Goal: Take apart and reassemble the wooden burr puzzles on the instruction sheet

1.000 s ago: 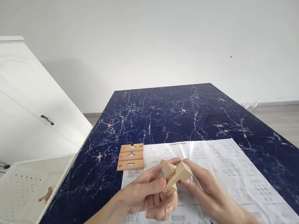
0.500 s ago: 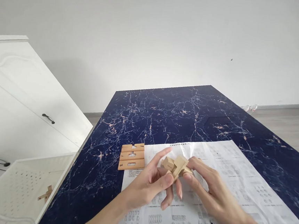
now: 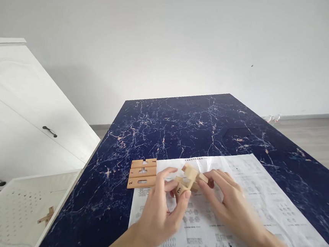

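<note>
My left hand (image 3: 164,204) is closed on a pale wooden burr puzzle (image 3: 189,173) made of notched, interlocking blocks. Its thumb presses a block face marked with a 3. Between the thumb and fingertips of my right hand (image 3: 224,194) is a wooden puzzle piece (image 3: 203,177), at the right side of the burr puzzle. Whether that piece still joins the rest is hard to see. Both hands are above a large printed sheet (image 3: 221,165) with rows of small diagrams. Left of the sheet's top lie several flat, slotted wooden pieces (image 3: 141,182) with numbers on them.
The dark blue marbled table (image 3: 170,128) stretches away toward a white wall (image 3: 171,43). At the left stand a white cabinet (image 3: 26,88) with black handles and a low, perforated white surface (image 3: 7,209), where another wooden piece (image 3: 47,216) lies.
The burr puzzle has been turned in my left hand, so its 3 now shows. My left fingers have curled in. The piece at my right fingertips stands out farther. The view has shifted slightly.
</note>
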Demonstrator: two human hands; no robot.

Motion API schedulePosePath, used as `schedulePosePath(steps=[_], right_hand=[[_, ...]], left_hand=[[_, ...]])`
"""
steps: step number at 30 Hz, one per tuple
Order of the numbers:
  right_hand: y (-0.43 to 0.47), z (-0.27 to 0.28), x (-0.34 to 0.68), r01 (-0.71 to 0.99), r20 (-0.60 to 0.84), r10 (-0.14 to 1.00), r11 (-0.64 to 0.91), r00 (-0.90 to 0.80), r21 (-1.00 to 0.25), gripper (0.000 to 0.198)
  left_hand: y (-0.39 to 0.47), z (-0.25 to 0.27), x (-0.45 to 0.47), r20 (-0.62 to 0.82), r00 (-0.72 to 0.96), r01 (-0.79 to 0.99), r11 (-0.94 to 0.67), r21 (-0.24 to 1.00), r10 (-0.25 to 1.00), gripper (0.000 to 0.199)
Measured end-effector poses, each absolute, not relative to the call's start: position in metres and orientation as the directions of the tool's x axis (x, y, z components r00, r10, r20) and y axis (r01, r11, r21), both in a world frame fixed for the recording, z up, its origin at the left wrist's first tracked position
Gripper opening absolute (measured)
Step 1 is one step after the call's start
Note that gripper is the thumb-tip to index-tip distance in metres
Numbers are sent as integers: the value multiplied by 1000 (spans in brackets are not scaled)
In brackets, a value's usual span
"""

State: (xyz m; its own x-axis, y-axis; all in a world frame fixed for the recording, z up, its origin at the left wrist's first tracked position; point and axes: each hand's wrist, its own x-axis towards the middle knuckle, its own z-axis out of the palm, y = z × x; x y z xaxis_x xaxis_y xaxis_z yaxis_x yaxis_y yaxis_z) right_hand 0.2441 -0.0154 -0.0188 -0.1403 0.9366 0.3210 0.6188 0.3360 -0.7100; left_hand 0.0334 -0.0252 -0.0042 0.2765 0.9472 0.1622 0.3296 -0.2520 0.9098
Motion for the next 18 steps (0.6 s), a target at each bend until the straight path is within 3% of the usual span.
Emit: schedulePosePath(steps=[3, 18], right_hand=[[-13, -22, 244, 641, 299, 941, 328, -157, -695, 29], [-6, -38, 249, 688, 281, 935, 350, -215, -636, 21]], left_hand=[[-21, -3, 31, 217, 218, 380, -288, 879, 952, 13], [-16, 1, 32, 203, 385, 632, -418, 653, 900, 24]])
